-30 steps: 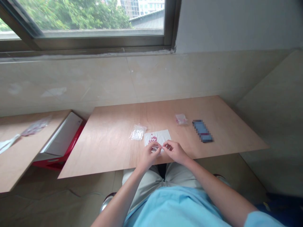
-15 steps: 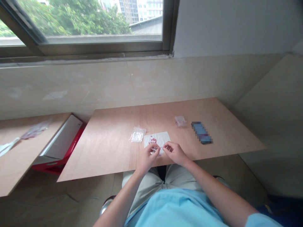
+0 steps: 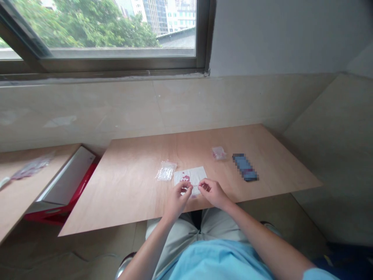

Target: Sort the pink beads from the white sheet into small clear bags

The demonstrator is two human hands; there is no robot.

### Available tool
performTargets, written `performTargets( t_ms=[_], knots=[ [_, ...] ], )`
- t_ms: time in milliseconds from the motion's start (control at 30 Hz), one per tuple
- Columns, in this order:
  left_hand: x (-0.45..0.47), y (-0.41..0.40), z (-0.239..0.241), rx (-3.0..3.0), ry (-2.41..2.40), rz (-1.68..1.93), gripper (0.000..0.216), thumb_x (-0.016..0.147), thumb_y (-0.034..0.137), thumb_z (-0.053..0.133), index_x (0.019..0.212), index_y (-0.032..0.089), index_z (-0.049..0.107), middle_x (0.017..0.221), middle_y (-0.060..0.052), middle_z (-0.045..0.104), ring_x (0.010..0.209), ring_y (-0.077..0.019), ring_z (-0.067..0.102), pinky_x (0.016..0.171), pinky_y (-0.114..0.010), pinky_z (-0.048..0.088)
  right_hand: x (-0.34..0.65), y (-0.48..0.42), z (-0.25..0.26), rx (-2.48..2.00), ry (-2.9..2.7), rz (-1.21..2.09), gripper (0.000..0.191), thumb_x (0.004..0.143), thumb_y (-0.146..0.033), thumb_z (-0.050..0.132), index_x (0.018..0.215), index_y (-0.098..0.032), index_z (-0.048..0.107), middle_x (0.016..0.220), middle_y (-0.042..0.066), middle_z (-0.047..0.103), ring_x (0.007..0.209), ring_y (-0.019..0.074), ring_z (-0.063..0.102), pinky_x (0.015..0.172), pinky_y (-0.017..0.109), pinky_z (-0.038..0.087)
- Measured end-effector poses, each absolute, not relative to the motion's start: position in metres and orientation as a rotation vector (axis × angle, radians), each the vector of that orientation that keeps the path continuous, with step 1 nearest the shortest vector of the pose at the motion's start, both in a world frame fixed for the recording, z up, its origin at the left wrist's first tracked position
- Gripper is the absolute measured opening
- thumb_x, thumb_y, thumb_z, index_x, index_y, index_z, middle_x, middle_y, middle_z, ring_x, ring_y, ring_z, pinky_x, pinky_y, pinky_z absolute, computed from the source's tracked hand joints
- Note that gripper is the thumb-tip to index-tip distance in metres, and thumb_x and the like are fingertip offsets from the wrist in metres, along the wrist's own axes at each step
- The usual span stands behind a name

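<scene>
My left hand (image 3: 177,199) and my right hand (image 3: 213,192) meet over the near edge of a wooden table (image 3: 131,182). Both are closed in a pinch on something small and clear between them, too small to name. Just beyond the fingers lies a white sheet (image 3: 196,175) with a cluster of small pink-red beads (image 3: 185,178) on it. A clear plastic bag (image 3: 166,170) lies left of the sheet.
A small bag with pink contents (image 3: 218,152) and a dark blue flat object (image 3: 244,166) lie at the right of the table. A second table (image 3: 17,186) stands at left, with a white and red box (image 3: 62,182) between the two. A tiled wall and window rise behind.
The view has tilted down and to the right a little. Both hands stay pinched together at the sheet's near edge, shifted slightly left and lower in the picture.
</scene>
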State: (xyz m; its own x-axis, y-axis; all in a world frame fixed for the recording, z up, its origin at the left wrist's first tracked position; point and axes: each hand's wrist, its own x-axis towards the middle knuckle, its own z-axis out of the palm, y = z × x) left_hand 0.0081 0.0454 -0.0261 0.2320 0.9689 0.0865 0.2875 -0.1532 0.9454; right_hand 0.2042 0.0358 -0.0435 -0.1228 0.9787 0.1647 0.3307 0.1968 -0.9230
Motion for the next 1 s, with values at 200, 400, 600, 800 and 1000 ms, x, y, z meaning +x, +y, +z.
performTargets(
  t_ms=[200,400,600,800,1000],
  knots=[
    [0.0089,0.0453,-0.0232,1.581,1.229,1.012,0.022,0.093,0.04,0.061,0.095,0.019,0.068,0.097,-0.006,0.071,0.087,-0.0192,0.067,0.078,-0.031,0.053,0.2063,0.035,-0.0406,-1.274,-1.579,0.974,0.011,0.091,-0.028,0.059,0.087,-0.02,0.065,0.074,-0.001,0.063,0.063,0.0136,0.058,0.057,0.023,0.043],
    [0.0077,0.0445,-0.021,1.616,1.241,1.033,0.023,0.093,0.041,0.061,0.092,0.019,0.068,0.094,-0.005,0.071,0.084,-0.0186,0.066,0.075,-0.03,0.053,0.2057,0.0349,-0.0376,-1.269,-1.583,0.959,0.012,0.091,-0.028,0.059,0.086,-0.019,0.065,0.074,-0.001,0.063,0.063,0.0133,0.057,0.058,0.023,0.043],
    [0.0079,0.048,-0.0228,1.6,1.237,1.052,0.024,0.092,0.041,0.061,0.09,0.019,0.069,0.093,-0.006,0.072,0.085,-0.0198,0.068,0.075,-0.031,0.054,0.2058,0.0391,-0.038,-1.268,-1.574,0.945,0.013,0.09,-0.028,0.059,0.084,-0.019,0.065,0.076,0.0,0.065,0.063,0.0133,0.057,0.058,0.023,0.043],
    [0.0047,0.0493,-0.0238,1.618,1.225,1.038,0.024,0.094,0.041,0.059,0.095,0.02,0.072,0.097,-0.007,0.074,0.088,-0.0213,0.069,0.078,-0.032,0.055,0.2054,0.0426,-0.0435,-1.284,-1.543,0.964,0.014,0.09,-0.03,0.059,0.085,-0.019,0.065,0.075,0.0,0.065,0.064,0.0138,0.058,0.058,0.023,0.043],
    [0.0058,0.05,-0.0248,1.593,1.242,1.012,0.023,0.094,0.041,0.059,0.095,0.02,0.07,0.098,-0.006,0.072,0.089,-0.0205,0.067,0.079,-0.032,0.054,0.2044,0.0428,-0.0453,-1.285,-1.547,0.966,0.015,0.09,-0.031,0.059,0.084,-0.019,0.065,0.076,0.0,0.065,0.064,0.0136,0.057,0.058,0.023,0.044]
  ],
)
